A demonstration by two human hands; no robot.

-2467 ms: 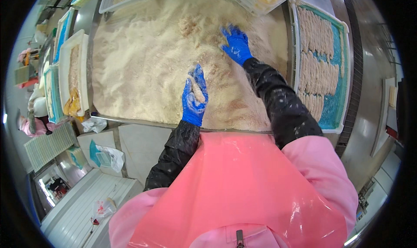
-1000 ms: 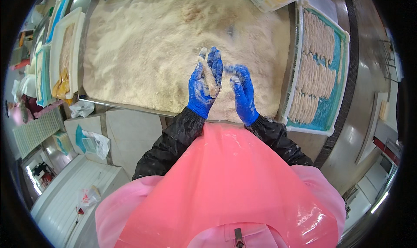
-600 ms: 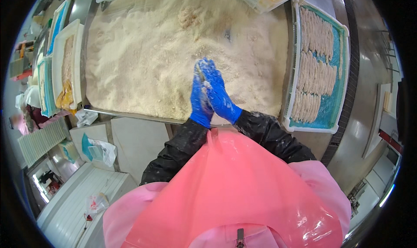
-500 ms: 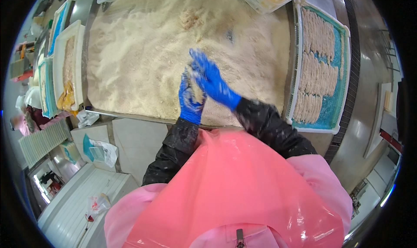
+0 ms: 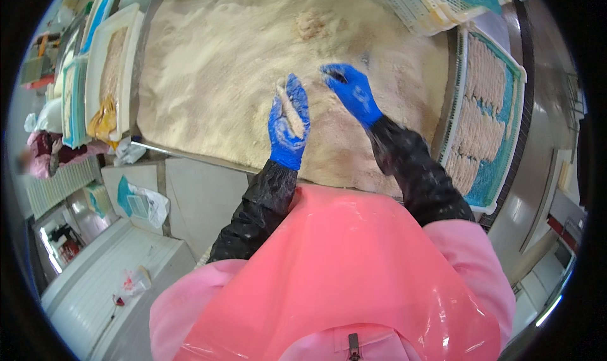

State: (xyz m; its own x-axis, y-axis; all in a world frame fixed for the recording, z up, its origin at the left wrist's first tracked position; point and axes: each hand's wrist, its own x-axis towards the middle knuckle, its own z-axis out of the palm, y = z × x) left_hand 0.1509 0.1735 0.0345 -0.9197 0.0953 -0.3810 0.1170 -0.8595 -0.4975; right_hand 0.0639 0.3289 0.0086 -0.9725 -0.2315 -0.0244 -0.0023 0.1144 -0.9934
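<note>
In blue gloves, both my hands are over a wide bed of pale crumbs [image 5: 215,89]. My left hand [image 5: 288,140] is palm up with a crumb-coated strip [image 5: 290,111] lying lengthwise along the palm and fingers. Off to its right, my right hand [image 5: 355,92] points left with curved fingers, a gap showing between thumb and fingertips and nothing visible in it. Right of the crumb bed stands a white tray [image 5: 511,149] with a blue-green lining, where several rows of coated strips [image 5: 475,130] lie side by side.
A small mound of moist-looking lumps [image 5: 310,26] sits in the far crumbs. White and teal baskets [image 5: 436,7] overhang the far right corner. At left is a white tub [image 5: 129,57] with a yellowish glove [image 5: 103,119] at its near end. Another person [image 5: 47,152] is farther left.
My hands, pressed together before, have separated. The right moved rightward; the left turned palm up, exposing the coated strip. The whole view has shifted slightly.
</note>
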